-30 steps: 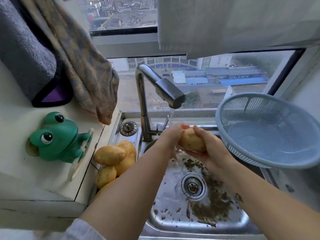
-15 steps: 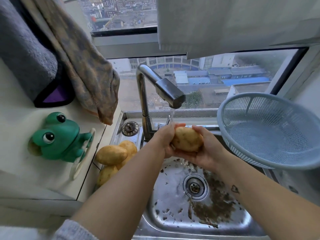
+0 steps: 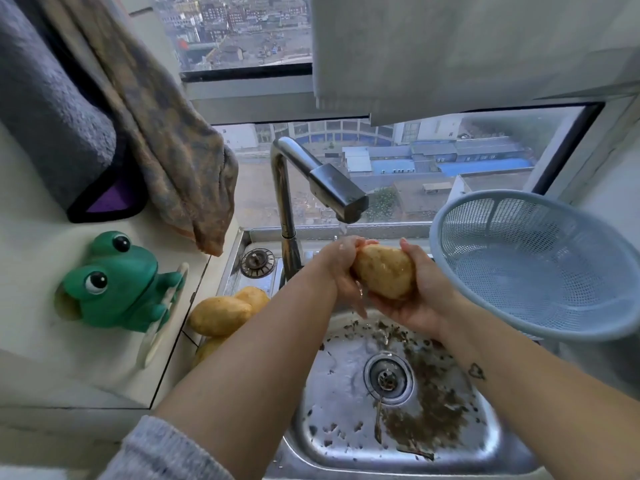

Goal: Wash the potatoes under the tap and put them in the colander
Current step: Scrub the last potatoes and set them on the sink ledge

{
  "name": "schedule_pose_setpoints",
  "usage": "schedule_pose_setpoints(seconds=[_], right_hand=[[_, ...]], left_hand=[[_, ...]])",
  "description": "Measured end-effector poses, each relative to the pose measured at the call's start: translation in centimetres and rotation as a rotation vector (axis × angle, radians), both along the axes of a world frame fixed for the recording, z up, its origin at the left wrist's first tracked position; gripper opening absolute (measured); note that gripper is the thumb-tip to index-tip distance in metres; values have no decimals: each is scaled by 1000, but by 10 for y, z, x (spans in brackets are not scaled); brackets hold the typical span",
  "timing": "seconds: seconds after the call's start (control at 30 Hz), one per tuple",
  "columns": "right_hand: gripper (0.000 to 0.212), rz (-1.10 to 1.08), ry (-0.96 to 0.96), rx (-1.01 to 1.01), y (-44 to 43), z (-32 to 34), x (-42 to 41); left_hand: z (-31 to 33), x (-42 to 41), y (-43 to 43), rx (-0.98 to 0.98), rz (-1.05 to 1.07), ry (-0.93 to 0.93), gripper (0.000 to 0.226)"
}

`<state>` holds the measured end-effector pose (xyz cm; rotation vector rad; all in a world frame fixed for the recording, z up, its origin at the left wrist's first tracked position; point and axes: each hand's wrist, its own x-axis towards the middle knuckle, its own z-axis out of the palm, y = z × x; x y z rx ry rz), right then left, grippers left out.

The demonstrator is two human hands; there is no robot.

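A wet yellow potato (image 3: 385, 271) is held over the steel sink (image 3: 346, 441), just below the tap's spout (image 3: 341, 195), from which a thin stream of water runs. My left hand (image 3: 341, 263) grips its left end and my right hand (image 3: 420, 292) cups it from below and the right. Three more potatoes (image 3: 220, 315) lie piled on the sink's left ledge, partly hidden by my left forearm. The pale blue colander (image 3: 540, 265) stands tilted at the sink's right, with no potato visible inside.
Dirt flecks cover the sink floor around the drain (image 3: 388, 377). A green frog toy (image 3: 114, 285) sits on the white counter at left. Towels (image 3: 166, 150) hang above it. A spare drain plug (image 3: 258, 263) lies behind the tap. The window is directly ahead.
Both hands have turned the potato under the stream, so more of its surface faces me. It stays in the same place beneath the spout.
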<state>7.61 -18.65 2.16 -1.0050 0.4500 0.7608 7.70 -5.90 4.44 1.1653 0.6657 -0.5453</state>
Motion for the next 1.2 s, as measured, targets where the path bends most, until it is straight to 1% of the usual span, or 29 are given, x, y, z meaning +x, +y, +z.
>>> schedule_pose_setpoints(seconds=[0.07,0.17,0.23,0.3,0.33,0.37,0.43,0.47,0.5,0.57,0.63,0.67,0.7,0.77,0.83,0.9,0.97,1.03,1.1,1.17,1.2], right_hand=[[56,-2,-13,-49,-2,1,-2],[54,28,-41,-97,1,2,-6],[55,60,-47,-91,5,1,-9],[57,89,-28,-75,10,1,-12],[57,94,-11,-75,13,1,-13],[57,86,13,-64,16,1,-15],[55,42,87,-15,20,1,-18],[55,30,118,7,23,2,-19],[56,29,136,18,25,2,-20],[55,38,134,25,28,2,-23],[51,34,116,34,31,1,-26],[49,28,102,40,32,0,-27],[48,22,90,44,32,0,-28],[48,4,77,32,31,0,-28],[49,-9,82,18,27,-1,-26],[54,-7,112,32,23,-4,-24],[59,1,146,70,18,-8,-23],[56,-13,114,39,15,-10,-21],[50,11,14,-119,12,-13,-18],[47,76,-106,-252,10,-14,-17],[47,108,-158,-267,9,-14,-17]], left_hand=[[4,2,-2,57,-27,-23,30],[1,-6,-1,131,9,-78,26],[-4,-19,-2,185,136,-192,25],[-13,-35,-7,165,287,-306,23],[-18,-42,-9,152,339,-365,27],[-24,-49,-9,178,354,-438,36],[-36,-61,-9,308,270,-593,57],[-40,-66,-8,347,239,-652,63],[-43,-68,-7,351,246,-685,61],[-45,-69,-7,325,319,-724,44],[-45,-67,-8,356,388,-725,21],[-45,-66,-9,352,419,-712,17],[-45,-63,-9,321,462,-681,17],[-41,-59,-13,182,549,-577,23],[-36,-54,-14,-12,582,-441,28],[-32,-51,-9,-205,544,-324,29],[-28,-51,-6,-295,492,-272,28],[-26,-50,-8,-244,422,-279,26],[-24,-47,-13,-108,365,-310,24],[-22,-42,-15,8,369,-367,22],[-21,-39,-15,40,392,-392,21]])
